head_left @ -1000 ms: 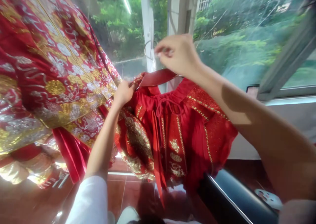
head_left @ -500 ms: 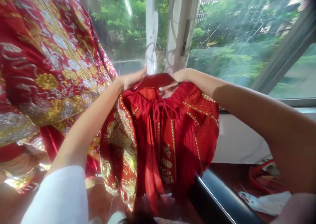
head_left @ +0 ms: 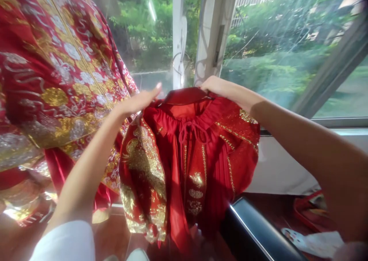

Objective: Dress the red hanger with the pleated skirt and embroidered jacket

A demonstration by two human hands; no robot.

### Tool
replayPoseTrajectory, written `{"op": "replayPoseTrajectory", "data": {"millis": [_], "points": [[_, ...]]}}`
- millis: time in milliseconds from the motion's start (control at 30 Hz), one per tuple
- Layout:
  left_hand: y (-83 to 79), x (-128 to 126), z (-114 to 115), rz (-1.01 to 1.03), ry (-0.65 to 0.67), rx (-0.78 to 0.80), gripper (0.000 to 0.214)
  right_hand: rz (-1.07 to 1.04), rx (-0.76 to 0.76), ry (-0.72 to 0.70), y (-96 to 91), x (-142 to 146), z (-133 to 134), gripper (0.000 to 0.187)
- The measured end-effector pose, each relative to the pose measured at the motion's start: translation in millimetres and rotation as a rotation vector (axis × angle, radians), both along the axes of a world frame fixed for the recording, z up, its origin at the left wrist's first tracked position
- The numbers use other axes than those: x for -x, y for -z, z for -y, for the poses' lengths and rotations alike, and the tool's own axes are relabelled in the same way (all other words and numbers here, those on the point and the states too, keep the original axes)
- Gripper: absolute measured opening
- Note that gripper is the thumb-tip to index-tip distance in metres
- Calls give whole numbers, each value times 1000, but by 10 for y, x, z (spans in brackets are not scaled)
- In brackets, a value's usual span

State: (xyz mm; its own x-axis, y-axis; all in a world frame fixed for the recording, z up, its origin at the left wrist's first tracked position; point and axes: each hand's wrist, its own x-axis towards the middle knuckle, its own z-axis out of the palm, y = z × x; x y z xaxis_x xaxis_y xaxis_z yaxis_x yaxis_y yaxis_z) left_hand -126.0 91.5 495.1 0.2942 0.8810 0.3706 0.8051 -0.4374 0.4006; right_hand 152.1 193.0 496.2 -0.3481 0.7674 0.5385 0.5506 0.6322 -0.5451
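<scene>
A red embroidered garment (head_left: 195, 157) with gold trim and a tied drawstring hangs before me, its stiff dark red collar (head_left: 184, 96) on top. My right hand (head_left: 217, 87) is closed on the right end of that collar, fingertips partly hidden. At the garment's left shoulder, my left hand (head_left: 140, 101) lies open with one digit stretched toward the collar; its other fingers are mostly hidden. A gold-patterned sleeve (head_left: 143, 176) drops below my left hand. Red ribbon (head_left: 176, 199) falls down the front.
A larger red robe with gold and silver embroidery (head_left: 71, 73) hangs close on the left. A black glossy case-like object (head_left: 258, 226) stands at lower right. Behind are a window frame (head_left: 212, 42) and a white wall (head_left: 276, 165); a red bag-like item (head_left: 310, 211) lies on the floor.
My left hand has shifted left, away from the collar toward the shoulder. My right hand's fingers have drawn out of the neck opening, and the left sleeve hangs more spread.
</scene>
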Motion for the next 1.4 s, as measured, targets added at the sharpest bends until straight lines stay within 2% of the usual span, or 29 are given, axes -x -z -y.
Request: {"op": "replayPoseTrajectory", "data": {"millis": [100, 167, 233, 300, 400, 467, 567, 667, 733, 767, 833, 933, 1000, 1033, 1067, 1133, 1200, 1267, 1300, 1333, 1400], "points": [[153, 341, 223, -117, 149, 92, 53, 54, 35, -15, 4, -299, 108, 24], [278, 480, 284, -113, 217, 100, 51, -80, 55, 32, 53, -395, 185, 22], [356, 520, 281, -67, 224, 54, 44, -265, 63, 95, 118, -369, 239, 27], [352, 462, 236, -23, 182, 1, 37, -520, 115, 140, 172, -263, 265, 30], [216, 236, 131, 75, 124, -69, 34, -833, 167, 178, 224, -116, 263, 30], [100, 65, 67, 100, 119, -52, 33, -893, 97, 173, 272, -111, 258, 31], [2, -60, 29, 33, 101, 48, 29, -757, 60, 74, 431, -274, 288, 26], [22, 23, 44, 7, 46, 57, 31, -482, 210, 22, 633, -549, 373, 25], [49, 113, 47, 11, 39, 65, 35, -272, 259, 32, 671, -718, 442, 29], [54, 144, 44, 3, 48, 91, 37, -173, 215, 69, 639, -789, 476, 30], [50, 157, 37, -27, 61, 149, 39, -23, -9, 216, 485, -896, 542, 29], [45, 92, 47, -42, 76, 173, 42, 61, -406, 566, 205, -974, 645, 31], [63, 49, 69, -13, 100, 170, 47, 120, -501, 740, 133, -993, 708, 30], [76, 38, 82, 7, 106, 173, 49, 167, -485, 775, 145, -1002, 732, 28], [90, 33, 94, 28, 104, 172, 51, 211, -441, 749, 184, -1015, 749, 25], [114, 34, 116, 44, 78, 166, 53, 216, -293, 561, 313, -1062, 760, 21], [127, 31, 139, 30, 52, 152, 53, 107, -56, 347, 467, -1131, 748, 21], [133, 10, 166, 16, 18, 107, 52, -7, 163, 239, 610, -1203, 725, 15], [133, -7, 181, 16, -7, 73, 50, -21, 215, 224, 666, -1236, 713, 11], [131, -28, 195, 17, -35, 36, 49, -1, 214, 225, 699, -1266, 703, 9], [117, -72, 221, -2, -89, -16, 46, 110, 96, 294, 661, -1319, 700, 11]]}}
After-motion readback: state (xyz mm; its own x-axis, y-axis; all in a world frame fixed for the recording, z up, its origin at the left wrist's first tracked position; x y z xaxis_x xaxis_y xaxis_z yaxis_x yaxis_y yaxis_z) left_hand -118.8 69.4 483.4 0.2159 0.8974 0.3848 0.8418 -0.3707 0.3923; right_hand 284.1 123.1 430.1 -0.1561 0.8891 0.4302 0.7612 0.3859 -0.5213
